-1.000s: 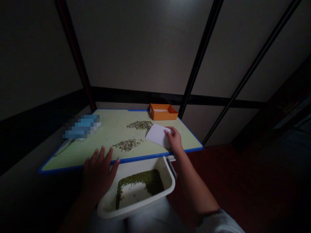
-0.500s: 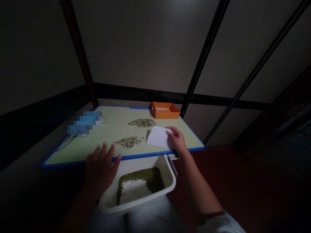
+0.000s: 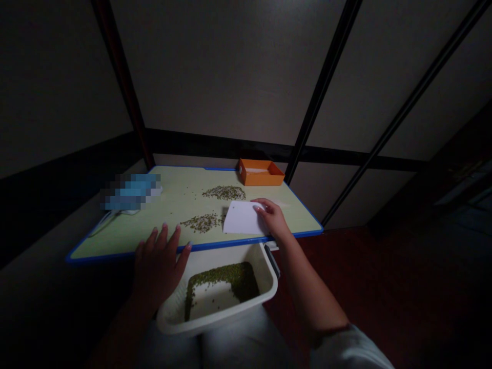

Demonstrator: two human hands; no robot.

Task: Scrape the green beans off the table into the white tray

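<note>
My right hand [image 3: 271, 218] grips a white card [image 3: 243, 218] by its right side, thumb in front. The card stands tilted on the tabletop, its left edge at a small pile of green beans [image 3: 203, 222] near the front. A second pile of beans [image 3: 225, 192] lies farther back. My left hand [image 3: 159, 261] is open, fingers spread, fingertips at the table's front edge left of the near pile. Below that edge, a white plastic tub [image 3: 265, 292] holds many green beans [image 3: 246, 282], heaped along its back and right side.
The pale green table [image 3: 177, 179] has a blue rim. An orange open box [image 3: 263, 178] stands at its back right. On the left lies a pixelated blue item [image 3: 132, 192] with a cable [image 3: 103, 224]. A panelled wall [image 3: 223, 77] rises behind.
My right hand has moved the card left, up to the near pile of beans. My left hand has stayed in about the same place.
</note>
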